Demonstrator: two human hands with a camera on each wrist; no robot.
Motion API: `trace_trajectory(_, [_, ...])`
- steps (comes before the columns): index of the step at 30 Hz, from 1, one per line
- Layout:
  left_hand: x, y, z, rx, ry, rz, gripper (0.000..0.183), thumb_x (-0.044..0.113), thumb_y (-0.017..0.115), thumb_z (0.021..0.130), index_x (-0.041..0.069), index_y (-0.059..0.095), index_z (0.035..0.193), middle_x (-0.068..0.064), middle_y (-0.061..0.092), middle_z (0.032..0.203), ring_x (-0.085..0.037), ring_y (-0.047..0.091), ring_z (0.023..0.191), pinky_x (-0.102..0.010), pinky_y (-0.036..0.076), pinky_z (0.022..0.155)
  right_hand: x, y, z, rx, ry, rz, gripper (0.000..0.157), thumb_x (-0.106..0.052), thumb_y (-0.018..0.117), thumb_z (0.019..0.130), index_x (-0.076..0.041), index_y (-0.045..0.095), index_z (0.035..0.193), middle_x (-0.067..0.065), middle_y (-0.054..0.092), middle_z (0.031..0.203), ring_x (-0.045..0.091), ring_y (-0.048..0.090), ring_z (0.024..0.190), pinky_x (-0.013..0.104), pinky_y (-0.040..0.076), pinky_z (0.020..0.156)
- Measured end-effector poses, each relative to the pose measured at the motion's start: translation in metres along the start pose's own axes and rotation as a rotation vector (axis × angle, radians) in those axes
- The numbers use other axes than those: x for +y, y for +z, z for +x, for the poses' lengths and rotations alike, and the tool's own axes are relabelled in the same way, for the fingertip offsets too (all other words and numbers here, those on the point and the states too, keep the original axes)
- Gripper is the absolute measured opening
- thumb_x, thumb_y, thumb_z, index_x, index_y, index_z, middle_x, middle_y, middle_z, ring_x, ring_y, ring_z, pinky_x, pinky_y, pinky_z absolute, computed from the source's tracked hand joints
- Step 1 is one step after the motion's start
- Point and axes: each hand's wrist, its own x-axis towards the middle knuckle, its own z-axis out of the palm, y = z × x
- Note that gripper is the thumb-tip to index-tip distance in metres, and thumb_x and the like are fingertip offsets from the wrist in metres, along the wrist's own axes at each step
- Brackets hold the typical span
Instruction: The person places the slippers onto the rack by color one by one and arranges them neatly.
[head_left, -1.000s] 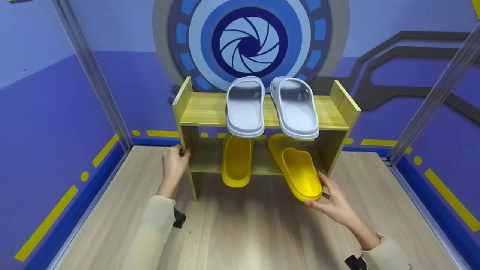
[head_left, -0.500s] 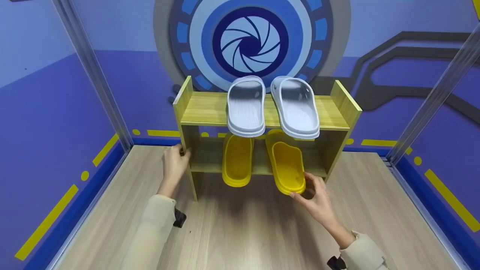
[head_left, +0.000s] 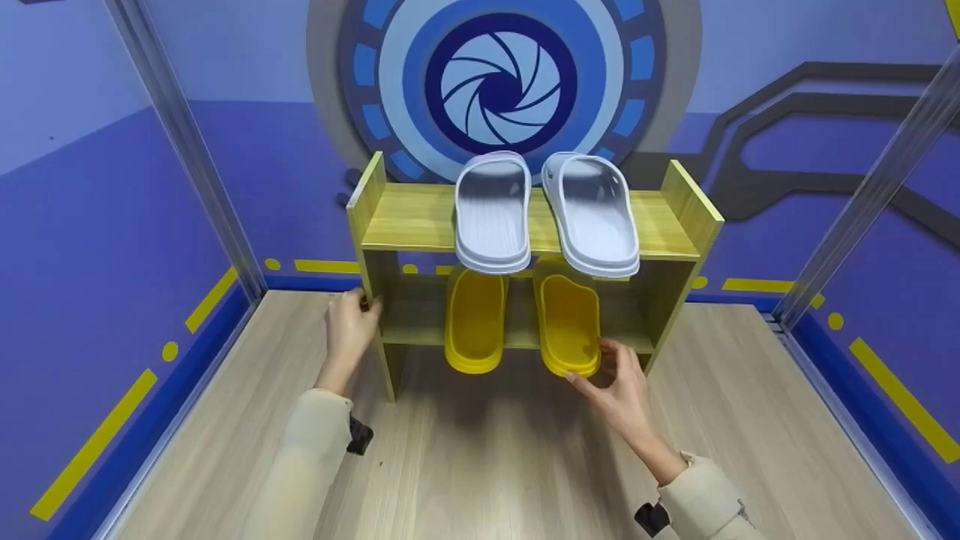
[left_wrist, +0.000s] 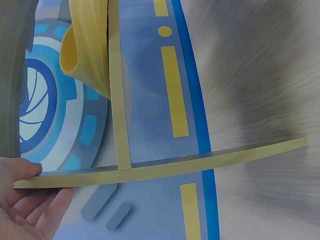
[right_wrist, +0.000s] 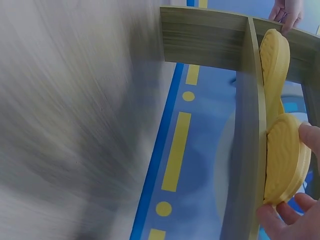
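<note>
A small wooden shoe rack [head_left: 416, 217] stands against the back wall. My left hand [head_left: 349, 330] grips its left side panel, thumb on the inner face and fingers outside, as the left wrist view [left_wrist: 30, 205] also shows. On the lower shelf my right hand [head_left: 619, 386] holds the heel end of the right yellow clog [head_left: 571, 330], thumb at the heel and fingers along its right side. Beside it lies the left yellow clog [head_left: 475, 326], heel forward. Both heels jut past the shelf's front edge, and the toes are hidden under the upper shelf.
Two light grey clogs, a left one [head_left: 492, 214] and a right one [head_left: 596, 214], sit on the upper shelf, heels overhanging its front. The rack rests on a wood-grain tabletop [head_left: 480, 465] bounded by blue-purple walls [head_left: 247, 180] with metal corner posts [head_left: 184, 135].
My right hand has moved left and inward with the right yellow clog, which has straightened from a slant to nearly parallel with the left one. My left hand has stayed on the side panel.
</note>
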Motion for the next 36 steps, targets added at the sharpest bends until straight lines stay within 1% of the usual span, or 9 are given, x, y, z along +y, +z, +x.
trace_trajectory(14, [-0.001,0.0,0.0,0.001,0.0,0.001,0.021,0.009,0.062,0.079,-0.002,0.054,0.063,-0.013,0.055,0.061,-0.024,0.049,0.053,-0.038,0.04,0.048,0.002,0.004,0.003,0.01,0.008,0.007,0.066,-0.033,0.076,0.066,-0.004,0.046,0.116,0.003,0.048,0.102,0.014,0.049,0.088,0.035,0.044,0.072])
trace_trajectory(21, [0.0,-0.001,0.0,-0.015,-0.006,0.003,0.02,0.009,0.061,0.08,-0.002,0.056,0.064,-0.013,0.056,0.061,-0.025,0.049,0.053,-0.038,0.04,0.049,0.004,0.003,0.003,0.013,-0.027,0.003,0.065,-0.028,0.078,0.066,-0.002,0.045,0.117,0.004,0.048,0.101,0.015,0.049,0.086,0.037,0.044,0.07])
trace_trajectory(24, [-0.001,-0.001,0.0,-0.024,-0.014,0.0,0.02,0.009,0.061,0.08,-0.002,0.056,0.065,-0.013,0.056,0.061,-0.024,0.049,0.053,-0.037,0.039,0.049,0.005,0.0,0.002,0.016,-0.029,0.012,0.065,-0.026,0.078,0.066,-0.002,0.046,0.117,0.005,0.049,0.104,0.017,0.05,0.09,0.035,0.043,0.074])
trace_trajectory(25, [-0.001,-0.002,0.0,-0.028,-0.02,-0.001,0.019,0.009,0.061,0.08,-0.002,0.056,0.065,-0.013,0.056,0.061,-0.024,0.048,0.053,-0.037,0.039,0.049,0.005,-0.002,0.002,0.017,-0.032,0.017,0.065,-0.026,0.078,0.066,-0.002,0.046,0.117,0.006,0.049,0.105,0.019,0.05,0.092,0.035,0.043,0.075])
trace_trajectory(28, [-0.001,-0.002,0.0,-0.038,-0.033,-0.001,0.02,0.009,0.061,0.081,-0.002,0.056,0.066,-0.012,0.055,0.061,-0.022,0.047,0.053,-0.035,0.038,0.048,-0.011,-0.013,0.002,0.029,-0.051,0.044,0.063,-0.016,0.078,0.066,0.004,0.046,0.116,0.016,0.05,0.107,0.029,0.049,0.096,0.024,0.04,0.081])
trace_trajectory(30, [-0.001,-0.002,0.001,-0.044,-0.045,-0.006,0.02,0.01,0.061,0.081,-0.002,0.056,0.066,-0.012,0.054,0.062,-0.022,0.046,0.054,-0.035,0.037,0.048,-0.021,-0.022,0.003,0.041,-0.077,0.063,0.06,-0.008,0.077,0.066,0.008,0.046,0.115,0.02,0.049,0.107,0.033,0.048,0.097,0.027,0.04,0.084])
trace_trajectory(32, [-0.002,-0.002,0.001,-0.044,-0.046,-0.013,0.02,0.01,0.061,0.081,-0.003,0.057,0.068,-0.013,0.056,0.065,-0.023,0.05,0.056,-0.035,0.04,0.05,-0.03,-0.033,0.004,0.059,-0.096,0.07,0.056,0.0,0.075,0.065,0.012,0.047,0.112,0.022,0.049,0.105,0.035,0.048,0.096,0.025,0.04,0.083])
trace_trajectory(35, [-0.004,-0.002,0.001,-0.043,-0.035,-0.026,0.019,0.011,0.061,0.081,-0.004,0.058,0.07,-0.017,0.06,0.071,-0.027,0.056,0.064,-0.039,0.045,0.056,-0.025,-0.047,0.007,0.087,-0.12,0.058,0.053,0.004,0.074,0.065,0.013,0.048,0.11,0.021,0.051,0.104,0.034,0.048,0.094,0.036,0.042,0.079])
trace_trajectory(36, [-0.004,-0.002,0.0,-0.043,-0.028,-0.029,0.019,0.011,0.062,0.081,-0.005,0.059,0.071,-0.018,0.061,0.074,-0.029,0.058,0.067,-0.04,0.046,0.058,-0.022,-0.053,0.008,0.092,-0.117,0.047,0.051,0.004,0.073,0.066,0.012,0.049,0.11,0.02,0.051,0.104,0.033,0.048,0.094,0.034,0.042,0.078])
